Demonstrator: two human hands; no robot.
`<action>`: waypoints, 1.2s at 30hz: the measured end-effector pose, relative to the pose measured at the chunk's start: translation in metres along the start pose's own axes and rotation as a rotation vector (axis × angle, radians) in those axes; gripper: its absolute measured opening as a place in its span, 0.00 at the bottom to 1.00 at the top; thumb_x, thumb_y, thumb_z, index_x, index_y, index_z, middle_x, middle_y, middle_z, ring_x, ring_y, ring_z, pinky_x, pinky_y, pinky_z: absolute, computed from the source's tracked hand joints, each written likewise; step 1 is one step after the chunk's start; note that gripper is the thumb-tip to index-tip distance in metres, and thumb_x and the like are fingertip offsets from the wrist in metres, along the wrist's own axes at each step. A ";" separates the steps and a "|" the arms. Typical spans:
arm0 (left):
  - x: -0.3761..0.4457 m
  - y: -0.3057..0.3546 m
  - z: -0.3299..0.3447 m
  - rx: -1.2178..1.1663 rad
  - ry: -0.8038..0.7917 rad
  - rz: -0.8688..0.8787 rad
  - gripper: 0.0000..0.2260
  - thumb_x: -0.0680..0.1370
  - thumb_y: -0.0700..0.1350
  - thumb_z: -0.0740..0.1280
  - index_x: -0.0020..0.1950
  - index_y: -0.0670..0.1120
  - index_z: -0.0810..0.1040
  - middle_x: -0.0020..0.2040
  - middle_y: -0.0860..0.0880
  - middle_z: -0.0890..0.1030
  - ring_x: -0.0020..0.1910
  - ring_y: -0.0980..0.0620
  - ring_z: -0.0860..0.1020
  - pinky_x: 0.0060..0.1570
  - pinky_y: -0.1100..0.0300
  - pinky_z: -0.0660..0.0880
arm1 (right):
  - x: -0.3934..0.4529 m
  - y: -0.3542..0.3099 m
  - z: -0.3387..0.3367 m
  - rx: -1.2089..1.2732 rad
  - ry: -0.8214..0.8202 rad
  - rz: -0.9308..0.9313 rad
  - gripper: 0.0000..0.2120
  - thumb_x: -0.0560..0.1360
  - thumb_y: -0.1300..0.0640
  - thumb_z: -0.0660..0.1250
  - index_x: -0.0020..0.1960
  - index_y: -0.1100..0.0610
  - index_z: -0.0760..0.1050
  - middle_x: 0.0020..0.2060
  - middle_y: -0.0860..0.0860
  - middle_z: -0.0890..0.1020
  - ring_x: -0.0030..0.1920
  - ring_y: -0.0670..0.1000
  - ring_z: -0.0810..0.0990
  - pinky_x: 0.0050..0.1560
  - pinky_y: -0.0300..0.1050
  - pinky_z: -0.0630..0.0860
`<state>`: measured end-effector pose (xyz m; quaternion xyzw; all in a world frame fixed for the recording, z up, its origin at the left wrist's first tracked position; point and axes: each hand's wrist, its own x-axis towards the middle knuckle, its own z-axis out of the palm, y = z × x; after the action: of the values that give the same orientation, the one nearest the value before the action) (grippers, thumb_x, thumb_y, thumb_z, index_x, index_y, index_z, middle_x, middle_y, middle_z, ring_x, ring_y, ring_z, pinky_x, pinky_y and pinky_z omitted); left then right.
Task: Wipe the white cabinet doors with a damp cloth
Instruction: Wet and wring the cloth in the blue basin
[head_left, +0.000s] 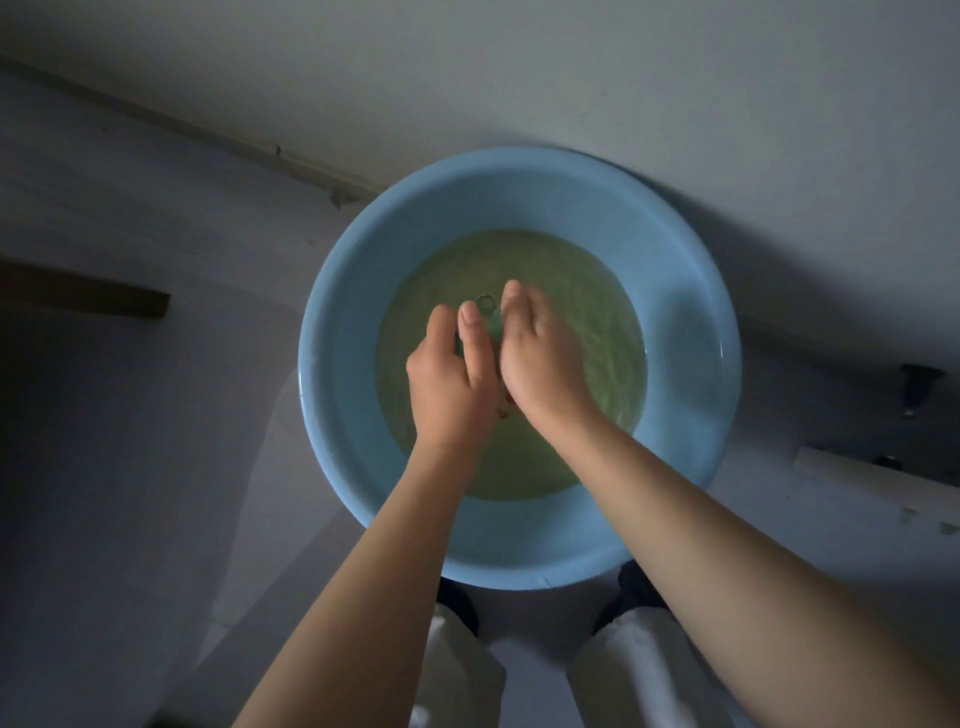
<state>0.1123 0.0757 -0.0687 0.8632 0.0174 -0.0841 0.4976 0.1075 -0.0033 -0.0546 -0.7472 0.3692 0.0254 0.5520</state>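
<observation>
A pale floor fills the view, and a round light-blue basin stands on it, holding shallow yellowish-green water. The person stands just behind the basin, two light trouser legs visible at the bottom edge. Both bare forearms reach over the water. The left hand and the right hand are pressed side by side, fingers curled. Between them only a small greenish piece, probably the cloth, shows; whether they grip it cannot be told.
</observation>
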 end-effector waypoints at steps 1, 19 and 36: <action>0.001 0.000 0.000 0.014 -0.006 -0.015 0.17 0.79 0.58 0.50 0.33 0.51 0.62 0.25 0.54 0.68 0.26 0.56 0.67 0.27 0.63 0.64 | -0.004 0.002 0.000 -0.019 0.026 -0.088 0.16 0.82 0.53 0.54 0.37 0.54 0.66 0.27 0.44 0.72 0.30 0.34 0.73 0.31 0.26 0.64; 0.002 0.010 -0.016 -0.021 -0.230 0.047 0.17 0.80 0.56 0.53 0.40 0.47 0.72 0.35 0.56 0.75 0.36 0.60 0.72 0.37 0.66 0.67 | 0.003 0.007 -0.022 -0.169 -0.089 -0.303 0.13 0.82 0.54 0.56 0.38 0.54 0.67 0.26 0.44 0.69 0.29 0.38 0.71 0.30 0.31 0.63; -0.002 0.021 -0.004 -0.090 -0.095 -0.080 0.21 0.79 0.53 0.55 0.26 0.52 0.61 0.20 0.57 0.68 0.22 0.60 0.66 0.24 0.70 0.59 | -0.012 -0.009 -0.008 -0.019 0.056 -0.292 0.13 0.80 0.51 0.54 0.39 0.54 0.69 0.27 0.45 0.73 0.31 0.47 0.74 0.33 0.40 0.69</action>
<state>0.1128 0.0689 -0.0483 0.8336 0.0322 -0.1439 0.5324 0.1008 -0.0026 -0.0383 -0.7984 0.2717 -0.0723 0.5324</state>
